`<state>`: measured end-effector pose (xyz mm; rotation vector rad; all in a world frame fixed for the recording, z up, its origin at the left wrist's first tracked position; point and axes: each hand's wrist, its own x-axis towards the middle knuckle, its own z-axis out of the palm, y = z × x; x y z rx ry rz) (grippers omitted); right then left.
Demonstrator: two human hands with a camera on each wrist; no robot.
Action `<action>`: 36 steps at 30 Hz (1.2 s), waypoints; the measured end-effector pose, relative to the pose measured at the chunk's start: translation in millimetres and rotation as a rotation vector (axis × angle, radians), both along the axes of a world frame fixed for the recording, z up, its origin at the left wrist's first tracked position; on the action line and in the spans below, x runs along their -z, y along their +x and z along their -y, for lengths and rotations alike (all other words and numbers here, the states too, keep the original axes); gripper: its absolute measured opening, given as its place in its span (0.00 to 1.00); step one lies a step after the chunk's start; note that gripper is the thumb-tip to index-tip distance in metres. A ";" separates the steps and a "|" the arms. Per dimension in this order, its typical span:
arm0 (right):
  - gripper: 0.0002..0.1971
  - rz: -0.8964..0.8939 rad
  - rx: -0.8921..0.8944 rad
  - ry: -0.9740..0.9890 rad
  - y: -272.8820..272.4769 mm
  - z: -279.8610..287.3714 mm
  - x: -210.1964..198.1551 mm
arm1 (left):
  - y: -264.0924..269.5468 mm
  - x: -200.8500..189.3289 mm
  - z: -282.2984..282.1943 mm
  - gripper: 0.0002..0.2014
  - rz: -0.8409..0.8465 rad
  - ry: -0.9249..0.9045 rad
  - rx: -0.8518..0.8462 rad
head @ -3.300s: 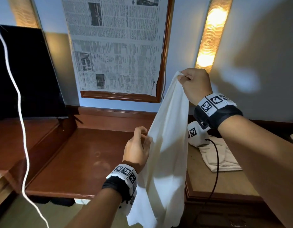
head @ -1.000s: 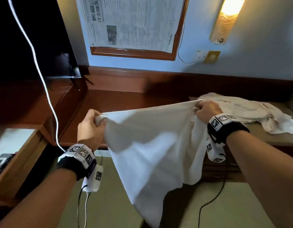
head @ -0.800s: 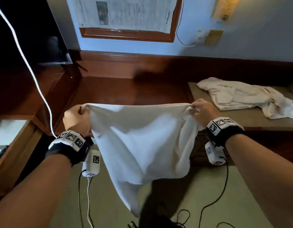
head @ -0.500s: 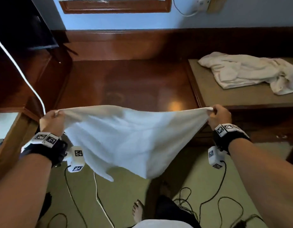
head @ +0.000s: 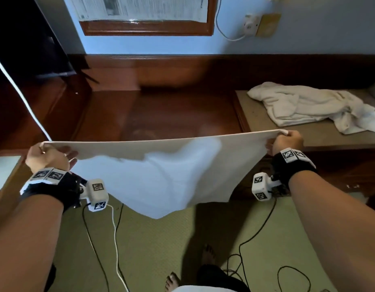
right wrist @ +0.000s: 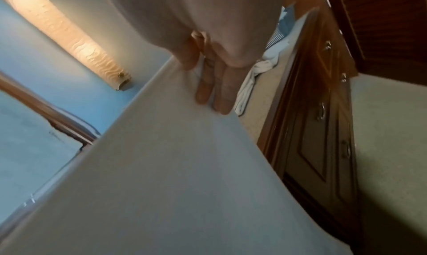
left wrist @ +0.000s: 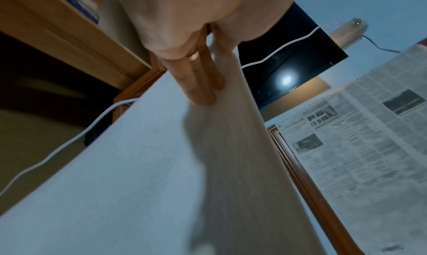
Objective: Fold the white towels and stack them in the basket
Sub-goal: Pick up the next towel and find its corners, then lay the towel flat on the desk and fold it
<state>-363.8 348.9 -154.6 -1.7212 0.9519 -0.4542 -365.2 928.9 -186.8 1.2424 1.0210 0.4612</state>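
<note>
A white towel (head: 161, 171) is stretched out in the air in front of the dark wooden desk (head: 172, 116). My left hand (head: 48, 155) pinches its left top corner and my right hand (head: 286, 142) pinches its right top corner. The top edge is pulled taut and the rest billows below. The left wrist view shows my fingers (left wrist: 201, 79) lying against the towel (left wrist: 161, 167). In the right wrist view, fingers (right wrist: 215, 89) hold the cloth (right wrist: 173, 167). More crumpled white towels (head: 304, 107) lie on the lower tan surface at the right. No basket is in view.
A dark TV screen (head: 24, 34) stands at the left, with a white cable (head: 20, 91) hanging in front. A framed newspaper (head: 144, 13) hangs on the blue wall. Black cables (head: 256, 239) and my bare feet (head: 207, 253) are on the green carpet. A drawer cabinet (right wrist: 323, 112) sits below the tan top.
My hands moved apart and lowered, pulling the towel from a loose hang into a taut, wide spread. The head view tipped down toward the floor.
</note>
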 end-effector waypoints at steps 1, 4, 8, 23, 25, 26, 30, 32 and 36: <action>0.14 0.003 0.016 0.040 -0.3 -1.8 1.1 | -2.3 -6.0 8.6 0.28 0.039 -0.019 -0.001; 0.11 0.034 0.056 0.188 13.7 3.1 5.4 | -12.5 -32.4 48.2 0.22 0.148 0.000 -0.011; 0.19 0.124 0.152 0.342 49.7 -2.3 -5.4 | 8.1 -45.8 61.2 0.18 0.250 -0.016 -0.125; 0.16 0.243 0.174 0.405 318.5 -24.4 -3.5 | 280.5 -57.4 66.3 0.10 0.322 -0.052 -0.137; 0.16 0.239 0.165 0.399 369.2 -25.1 6.5 | 328.7 -45.6 56.7 0.16 0.295 -0.090 -0.125; 0.16 0.267 0.162 0.407 390.8 -24.0 13.8 | 350.8 -35.0 51.1 0.19 0.281 -0.083 -0.098; 0.23 0.078 -0.058 0.240 444.8 -11.1 70.6 | 401.0 21.2 48.1 0.25 0.135 -0.056 0.161; 0.26 -0.103 -0.260 0.061 435.2 -17.3 104.9 | 399.5 58.8 58.5 0.25 -0.107 0.174 0.391; 0.29 -0.554 -0.923 -0.514 352.8 -43.6 181.6 | 339.1 137.4 82.8 0.39 -0.674 0.752 1.113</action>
